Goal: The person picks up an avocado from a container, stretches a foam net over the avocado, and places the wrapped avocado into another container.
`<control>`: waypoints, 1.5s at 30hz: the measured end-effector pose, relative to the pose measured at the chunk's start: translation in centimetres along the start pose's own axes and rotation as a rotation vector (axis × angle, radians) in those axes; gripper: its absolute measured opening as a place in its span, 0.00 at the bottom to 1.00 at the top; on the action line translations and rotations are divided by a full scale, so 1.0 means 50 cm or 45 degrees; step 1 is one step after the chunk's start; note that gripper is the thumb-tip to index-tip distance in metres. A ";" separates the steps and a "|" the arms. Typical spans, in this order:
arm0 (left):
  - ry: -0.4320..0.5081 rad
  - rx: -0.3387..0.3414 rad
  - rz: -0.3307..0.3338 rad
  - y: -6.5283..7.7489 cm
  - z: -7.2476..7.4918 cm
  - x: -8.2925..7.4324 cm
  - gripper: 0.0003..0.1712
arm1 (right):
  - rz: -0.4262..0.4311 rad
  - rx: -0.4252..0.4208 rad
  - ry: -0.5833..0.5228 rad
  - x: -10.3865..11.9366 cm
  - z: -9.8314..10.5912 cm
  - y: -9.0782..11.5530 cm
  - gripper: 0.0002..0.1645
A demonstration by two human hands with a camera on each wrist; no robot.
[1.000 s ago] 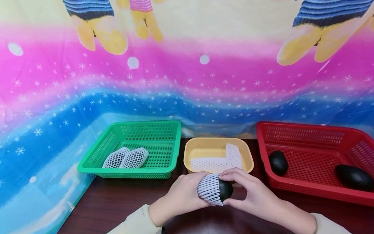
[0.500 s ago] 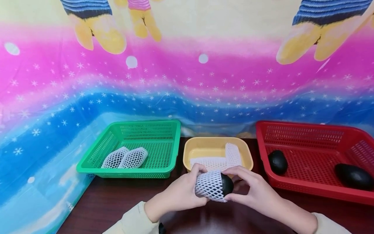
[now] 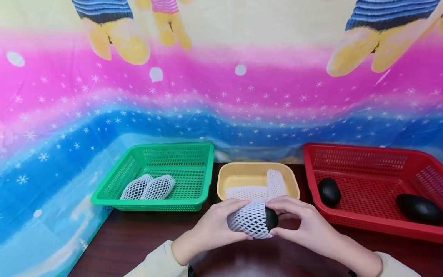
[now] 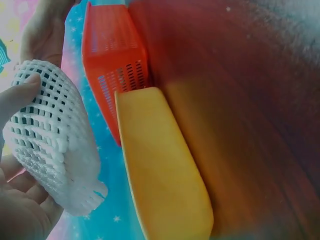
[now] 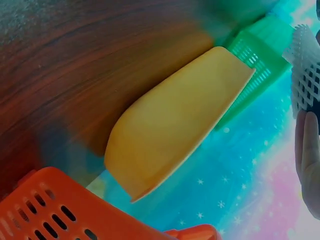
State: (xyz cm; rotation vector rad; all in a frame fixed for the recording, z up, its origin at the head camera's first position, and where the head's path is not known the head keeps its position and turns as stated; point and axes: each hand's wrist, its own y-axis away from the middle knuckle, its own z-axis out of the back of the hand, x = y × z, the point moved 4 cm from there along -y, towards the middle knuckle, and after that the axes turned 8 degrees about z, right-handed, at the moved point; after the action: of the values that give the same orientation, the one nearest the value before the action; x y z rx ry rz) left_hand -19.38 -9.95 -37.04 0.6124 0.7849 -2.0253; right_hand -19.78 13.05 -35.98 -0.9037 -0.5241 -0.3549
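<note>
Over the table's front part, a black oval fruit sits mostly inside a white foam net sleeve; only its right end is bare. My left hand holds the sleeved part between thumb and fingers. At the bare end, my right hand pinches the fruit and the net's rim with thumb and fingertips. In the left wrist view, the foam net narrows to a loose frilled end beyond the fruit. The right wrist view catches just the edge of the net and the right fingers.
Behind the hands stands a yellow tub with flat foam nets in it. A green basket at left holds two netted fruits. At right, a red basket holds two bare black fruits.
The net sleeve has slid rightward over the fruit, so less black shows. My left hand has shifted its grip on the sleeve; the right hand stays at the fruit's end.
</note>
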 end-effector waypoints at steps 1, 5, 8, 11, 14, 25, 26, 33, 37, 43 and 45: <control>0.001 0.013 0.003 0.000 -0.003 0.000 0.43 | -0.016 -0.002 -0.009 -0.001 -0.001 0.000 0.35; -0.007 0.032 0.013 -0.006 -0.012 -0.003 0.47 | -0.061 -0.020 -0.048 -0.009 -0.007 0.000 0.30; -0.024 0.048 0.023 -0.013 -0.014 -0.009 0.49 | -0.054 -0.031 -0.060 -0.014 -0.009 -0.002 0.29; 0.002 0.087 0.050 -0.017 -0.013 -0.010 0.51 | -0.069 -0.044 -0.055 -0.016 -0.007 -0.002 0.29; 0.048 0.139 0.079 -0.017 -0.009 -0.011 0.54 | -0.104 -0.066 -0.062 -0.017 -0.002 -0.002 0.29; 0.275 -0.051 0.115 -0.010 0.019 -0.012 0.39 | -0.128 -0.175 -0.196 -0.009 0.015 0.000 0.30; 0.286 -0.090 0.102 -0.008 0.023 -0.012 0.37 | -0.119 -0.191 -0.200 -0.009 0.016 0.001 0.30; 0.243 -0.183 0.079 -0.002 0.038 -0.016 0.38 | -0.121 -0.243 -0.188 -0.012 0.012 0.014 0.29; 0.299 -0.078 0.088 -0.002 0.032 -0.016 0.41 | -0.108 -0.257 -0.159 -0.013 0.009 0.020 0.29; 0.293 0.010 0.069 -0.005 0.027 -0.017 0.45 | -0.044 -0.278 -0.133 -0.009 0.008 0.018 0.28; 0.290 0.022 0.078 -0.006 0.027 -0.018 0.46 | -0.043 -0.292 -0.105 -0.009 0.007 0.018 0.27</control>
State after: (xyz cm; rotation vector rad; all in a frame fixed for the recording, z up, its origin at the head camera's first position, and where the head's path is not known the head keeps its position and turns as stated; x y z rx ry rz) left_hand -19.34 -10.30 -35.43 0.8777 0.8709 -1.9298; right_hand -19.78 13.88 -36.66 -1.1356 -0.5831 -0.4155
